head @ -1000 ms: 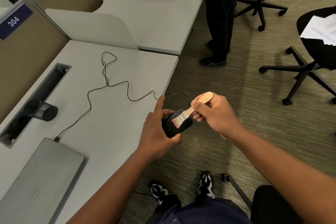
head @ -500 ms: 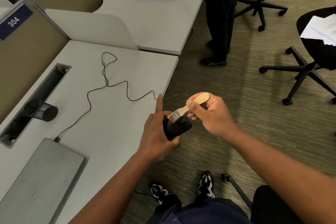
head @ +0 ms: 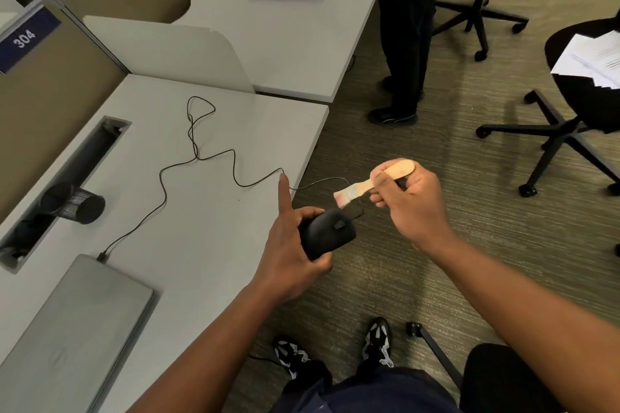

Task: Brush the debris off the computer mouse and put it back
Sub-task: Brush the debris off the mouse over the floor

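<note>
Mouse [head: 327, 232], black and wired, sat in the left hand [head: 295, 245] just off the desk [head: 208, 231] edge, out over the carpet [head: 419, 151]. Fingers and thumb curled round its body, while the index finger pointed straight toward twelve o'clock. Its cable [head: 201, 157] left the mouse nose at one o'clock, arced back onto the desk and wandered in loops across the top toward a closed laptop [head: 72, 335] at eight o'clock. At two o'clock from the mouse, the right hand [head: 412, 204] pinched the wooden handle of a small brush [head: 372, 183]; its bristles pointed toward the mouse but hung just above it, apart. A black mesh cup [head: 79, 204] lay on its side by the desk slot [head: 67, 184] at nine o'clock. At twelve o'clock another person's dark trousers [head: 407, 27] stood beside the far desk.
</note>
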